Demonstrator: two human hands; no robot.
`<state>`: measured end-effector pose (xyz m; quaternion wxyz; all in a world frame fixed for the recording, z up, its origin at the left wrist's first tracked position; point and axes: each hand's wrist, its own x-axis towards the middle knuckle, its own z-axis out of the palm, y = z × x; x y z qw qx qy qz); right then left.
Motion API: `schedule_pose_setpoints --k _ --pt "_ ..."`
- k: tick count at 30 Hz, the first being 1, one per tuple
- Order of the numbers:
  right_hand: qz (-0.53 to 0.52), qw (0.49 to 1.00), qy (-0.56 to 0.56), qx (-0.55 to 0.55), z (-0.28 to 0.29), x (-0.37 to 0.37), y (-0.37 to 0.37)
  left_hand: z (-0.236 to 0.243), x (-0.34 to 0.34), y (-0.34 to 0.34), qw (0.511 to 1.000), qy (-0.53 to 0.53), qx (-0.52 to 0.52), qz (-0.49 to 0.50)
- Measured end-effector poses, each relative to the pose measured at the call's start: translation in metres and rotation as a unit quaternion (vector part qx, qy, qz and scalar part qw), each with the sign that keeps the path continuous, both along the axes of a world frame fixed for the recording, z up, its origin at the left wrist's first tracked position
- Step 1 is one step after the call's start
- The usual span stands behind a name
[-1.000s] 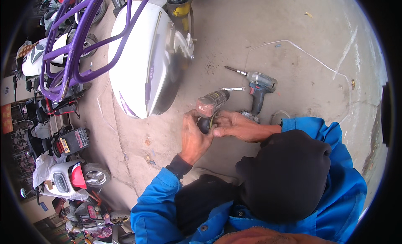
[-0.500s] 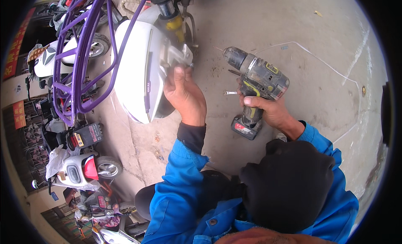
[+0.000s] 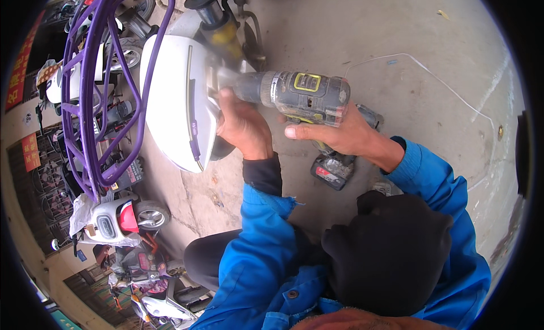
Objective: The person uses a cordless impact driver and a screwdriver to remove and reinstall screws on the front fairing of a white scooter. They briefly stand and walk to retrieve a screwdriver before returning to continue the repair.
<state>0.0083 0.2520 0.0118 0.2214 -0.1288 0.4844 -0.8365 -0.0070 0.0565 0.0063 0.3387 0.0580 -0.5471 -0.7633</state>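
While the right hand [image 3: 351, 134] grasps the cordless pistol-grip drill [image 3: 304, 94] by its handle, the drill's barrel lies ahead of that hand, its long axis running crosswise, from just ahead of the right wrist leftward to the left hand [image 3: 247, 126]. The chuck [image 3: 247, 87] ends just ahead of the left thumb, so the left hand is the nearer one to the drill's nose, and the right the nearer to its rear end. The battery pack [image 3: 333, 171] hangs on the body side of the right hand.

The left hand has its thumb raised against the pale metal bracket [image 3: 215, 69] at the edge of the white front mudguard [image 3: 175, 97]; its other fingers are mostly hidden, so I cannot tell whether they are closed around anything. The bracket lies ahead and slightly left of that thumb, in line with the barrel. Blur there hides the bit, and whether it meets the metal cannot be made out.

Farther ahead of the left hand stands the yellow-and-chrome fork leg [image 3: 211, 18]; well to its left rises the purple tubular frame [image 3: 90, 97]. A second power tool [image 3: 371, 118] lies just beyond the right hand, partly hidden by it.
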Motion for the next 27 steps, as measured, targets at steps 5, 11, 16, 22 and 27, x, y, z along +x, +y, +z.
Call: schedule_pose_setpoints --k 5,11,16,22,27 --pt "0.016 1.0 -0.012 -0.01 0.001 -0.01 -0.009 -0.003 0.004 0.005 0.999 -0.03 0.011 0.013" --pt "-0.012 0.997 0.048 0.057 -0.003 -0.016 -0.012 -0.003 -0.002 0.0 0.998 -0.043 0.028 0.024" --pt "-0.024 1.0 0.01 -0.007 -0.007 -0.015 -0.003 -0.003 -0.014 0.009 0.995 -0.003 -0.037 0.092" --pt "-0.046 0.998 -0.037 -0.002 -0.007 -0.006 0.018 -0.005 -0.015 0.013 0.996 0.005 0.001 0.094" --pt "-0.057 0.997 -0.043 -0.02 -0.015 -0.002 0.026 0.013 -0.014 0.03 0.996 0.005 0.06 0.064"
